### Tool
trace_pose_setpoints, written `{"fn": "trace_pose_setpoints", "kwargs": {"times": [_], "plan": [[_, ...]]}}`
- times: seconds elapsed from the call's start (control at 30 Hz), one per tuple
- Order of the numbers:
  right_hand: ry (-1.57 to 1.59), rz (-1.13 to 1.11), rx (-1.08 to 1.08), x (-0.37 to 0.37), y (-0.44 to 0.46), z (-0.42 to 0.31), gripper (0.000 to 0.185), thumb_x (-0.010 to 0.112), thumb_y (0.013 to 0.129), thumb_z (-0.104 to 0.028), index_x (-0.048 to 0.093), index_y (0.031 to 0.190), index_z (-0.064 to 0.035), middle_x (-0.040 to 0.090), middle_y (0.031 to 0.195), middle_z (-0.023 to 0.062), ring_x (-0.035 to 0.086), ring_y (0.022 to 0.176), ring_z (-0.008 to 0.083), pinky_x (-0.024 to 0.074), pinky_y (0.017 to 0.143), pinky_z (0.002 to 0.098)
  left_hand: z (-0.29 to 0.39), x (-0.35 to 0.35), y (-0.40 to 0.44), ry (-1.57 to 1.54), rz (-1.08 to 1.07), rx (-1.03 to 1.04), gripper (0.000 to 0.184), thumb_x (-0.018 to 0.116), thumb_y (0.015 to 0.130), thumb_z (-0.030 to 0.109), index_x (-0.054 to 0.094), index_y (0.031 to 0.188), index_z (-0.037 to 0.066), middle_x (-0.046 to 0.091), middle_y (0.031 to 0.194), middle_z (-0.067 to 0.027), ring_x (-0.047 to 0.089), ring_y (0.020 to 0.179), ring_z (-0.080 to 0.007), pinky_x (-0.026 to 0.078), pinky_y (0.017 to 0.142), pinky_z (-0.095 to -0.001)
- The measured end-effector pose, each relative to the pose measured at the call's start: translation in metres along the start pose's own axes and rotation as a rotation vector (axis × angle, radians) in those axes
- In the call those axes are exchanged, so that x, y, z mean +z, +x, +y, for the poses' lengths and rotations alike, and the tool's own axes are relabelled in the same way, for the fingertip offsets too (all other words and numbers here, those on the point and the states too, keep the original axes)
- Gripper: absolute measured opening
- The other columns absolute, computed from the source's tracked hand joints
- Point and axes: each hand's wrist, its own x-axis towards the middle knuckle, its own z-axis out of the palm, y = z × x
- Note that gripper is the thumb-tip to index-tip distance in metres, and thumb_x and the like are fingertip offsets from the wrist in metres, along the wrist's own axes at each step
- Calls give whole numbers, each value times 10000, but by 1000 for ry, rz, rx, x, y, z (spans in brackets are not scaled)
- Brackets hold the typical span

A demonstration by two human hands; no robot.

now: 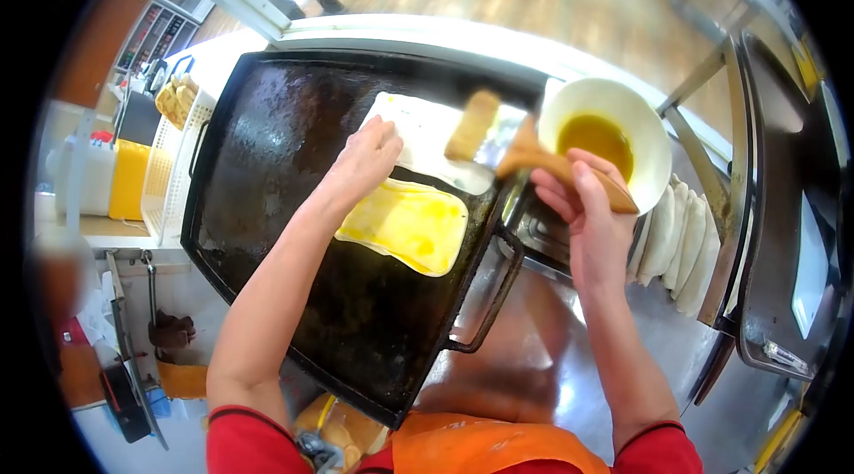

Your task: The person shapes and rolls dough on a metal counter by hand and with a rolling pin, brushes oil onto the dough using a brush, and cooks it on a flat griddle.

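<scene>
My right hand (592, 207) grips the wooden handle of a wide pastry brush (525, 152), its bristles blurred and over the right part of a pale flat dough sheet (414, 132). At that sheet's left edge, my left hand (369, 154) is closed with its fingertips on the dough; the fingers partly hide the contact. Nearer to me lies a second dough piece (409, 227), yellow and shiny on top. Both pieces rest on a dark flat griddle (356, 314). A white bowl (654, 132) with yellow-brown liquid (596, 140) stands just beyond my right hand.
Several long pale dough pieces (680, 247) lie to the right of the bowl. A metal handle (498, 296) sticks out from the griddle's right side. White plastic basket (178, 145) stands at the left. Dark trays on a rack (774, 234) stand at far right.
</scene>
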Motion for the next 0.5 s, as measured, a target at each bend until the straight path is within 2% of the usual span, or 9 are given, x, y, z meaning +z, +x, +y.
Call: {"fn": "trace_pose_setpoints", "kwargs": {"times": [0.07,0.2,0.3,0.33,0.4,0.47,0.5], "plan": [[-49,-28,57,2,9,7,223,583,925,-97,573,1081,63,646,998,185,705,850,247,582,775,286,-3,1,-6,105,27,22,481,478,953,271,491,1347,-6,361,1487,-228,341,1390,-330,279,1127,-367],[-87,-19,8,10,7,-3,210,581,928,-110,585,1077,38,658,987,167,707,817,229,585,736,279,-24,8,-7,165,137,133,445,490,951,223,496,1343,12,405,1459,-221,371,1366,-344,300,1120,-366],[-48,-61,3,15,15,8,207,586,924,-116,591,1071,29,660,992,156,707,806,225,587,720,284,-43,21,-3,-57,307,217,469,514,937,183,459,1372,17,413,1460,-195,384,1361,-330,305,1118,-367],[-146,-111,16,19,19,12,208,592,920,-128,598,1059,27,664,985,155,708,805,229,591,713,292,-44,21,-9,-59,380,236,478,518,933,167,447,1382,19,411,1463,-186,390,1358,-322,308,1116,-366],[-86,-109,-4,23,21,5,206,600,912,-114,602,1058,31,666,979,157,710,802,234,593,706,293,-45,22,-33,-58,538,263,501,527,926,133,422,1403,24,405,1469,-170,403,1352,-307,314,1113,-364],[19,-84,-5,30,17,2,190,604,901,-89,610,1048,30,669,967,165,712,799,241,600,702,292,-41,13,-73,-96,596,366,503,518,916,90,411,1399,-2,388,1463,-195,433,1312,-345,334,1099,-395],[-26,-96,22,37,18,4,191,603,901,-94,608,1048,29,669,969,167,713,802,245,601,708,295,-37,12,-95,-201,606,356,500,512,914,54,411,1401,1,391,1460,-186,446,1306,-320,347,1088,-379]]}}
